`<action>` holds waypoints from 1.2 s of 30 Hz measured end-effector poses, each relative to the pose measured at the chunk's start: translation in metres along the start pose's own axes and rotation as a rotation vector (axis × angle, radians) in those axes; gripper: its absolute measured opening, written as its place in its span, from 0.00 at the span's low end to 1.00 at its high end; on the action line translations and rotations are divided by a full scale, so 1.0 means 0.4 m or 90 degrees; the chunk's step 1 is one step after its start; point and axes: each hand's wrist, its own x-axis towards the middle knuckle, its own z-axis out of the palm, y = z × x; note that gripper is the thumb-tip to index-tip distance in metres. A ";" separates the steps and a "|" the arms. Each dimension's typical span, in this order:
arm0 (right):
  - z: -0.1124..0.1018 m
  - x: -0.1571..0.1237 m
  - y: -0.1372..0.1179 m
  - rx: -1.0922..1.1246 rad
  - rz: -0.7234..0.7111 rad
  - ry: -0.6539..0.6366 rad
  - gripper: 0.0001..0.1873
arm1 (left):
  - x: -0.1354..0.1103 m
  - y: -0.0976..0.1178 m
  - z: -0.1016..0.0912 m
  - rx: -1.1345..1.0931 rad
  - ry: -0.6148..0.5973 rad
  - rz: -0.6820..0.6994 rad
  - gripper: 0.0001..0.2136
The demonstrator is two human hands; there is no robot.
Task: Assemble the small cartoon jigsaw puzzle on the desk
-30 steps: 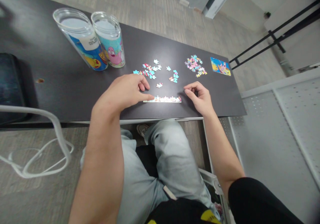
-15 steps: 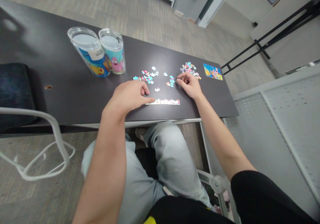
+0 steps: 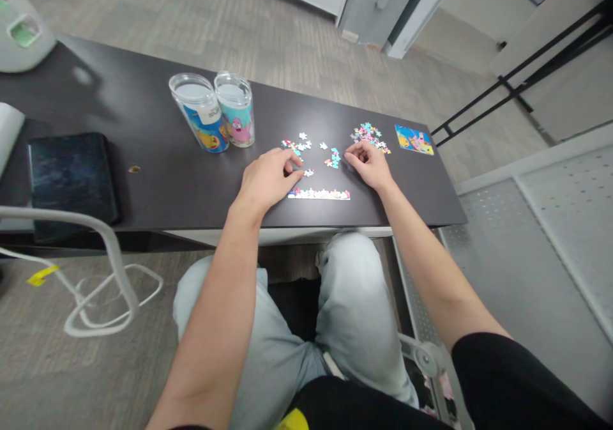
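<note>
My left hand (image 3: 271,177) hovers over the near side of the dark table, thumb and forefinger apart. Its thumb tip is close to a small joined bit of jigsaw puzzle (image 3: 309,172). Below it lies a straight strip of joined puzzle pieces (image 3: 319,194). Loose puzzle pieces (image 3: 302,145) lie beyond the left fingers, which partly cover them. My right hand (image 3: 368,165) rests with loosely curled fingers, a gap showing between thumb and forefinger; nothing shows in it. Just left of its fingertips is a blue cluster of puzzle pieces (image 3: 334,158).
Two clear-lidded cartoon tubs (image 3: 201,120) stand at the back left. A heap of puzzle pieces (image 3: 368,133) and a picture card (image 3: 414,140) lie at the right. A black tablet-like slab (image 3: 71,174) sits far left, with a white curved bar (image 3: 108,245) in front.
My left hand has drawn back from the strip to the small joined bit, uncovering the strip's left end. The right hand stays beside the blue cluster. The view has shifted left.
</note>
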 end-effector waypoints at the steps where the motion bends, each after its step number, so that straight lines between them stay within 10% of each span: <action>1: 0.001 -0.001 -0.001 0.000 0.000 -0.001 0.07 | 0.007 0.000 0.004 0.007 -0.007 0.012 0.08; 7: 0.000 -0.009 0.004 -0.004 -0.030 -0.013 0.07 | 0.042 0.007 0.007 0.112 -0.111 0.081 0.16; 22: 0.002 -0.002 0.014 0.112 -0.012 0.064 0.29 | 0.062 -0.005 0.028 -0.041 -0.057 0.114 0.06; 30: 0.009 -0.004 -0.008 0.064 -0.003 -0.009 0.10 | 0.054 -0.024 -0.021 -0.074 0.062 0.109 0.11; 36: 0.016 0.013 -0.005 -0.014 -0.042 -0.049 0.04 | 0.044 -0.040 -0.072 -0.053 0.192 -0.052 0.08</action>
